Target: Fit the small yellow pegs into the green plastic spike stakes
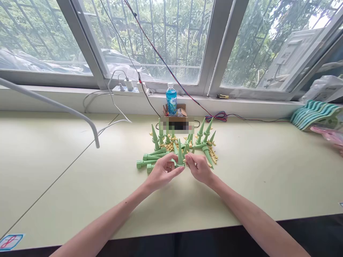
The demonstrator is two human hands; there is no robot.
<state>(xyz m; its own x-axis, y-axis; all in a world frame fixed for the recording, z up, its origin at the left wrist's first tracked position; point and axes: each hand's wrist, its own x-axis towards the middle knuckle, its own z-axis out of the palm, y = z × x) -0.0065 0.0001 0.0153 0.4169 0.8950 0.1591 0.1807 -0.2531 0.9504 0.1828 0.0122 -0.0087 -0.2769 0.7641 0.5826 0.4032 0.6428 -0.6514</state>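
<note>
My left hand is closed around the base of a green plastic spike, held upright with its point up. Close to its right side, my right hand pinches a small yellow plastic piece by the spike's base; the fingertips partly hide it. Behind both hands, several more green spikes stand upright, some with yellow pieces on their sides. Other green spikes lie on the table left of my left hand. Loose yellow pieces are heaped among them, with more yellow pieces at the right.
A bottle of blue liquid stands at a small cardboard box by the window sill. Nearby are a coiled cable and a power strip. A grey bent tube reaches in from the left. Green hangers lie far right.
</note>
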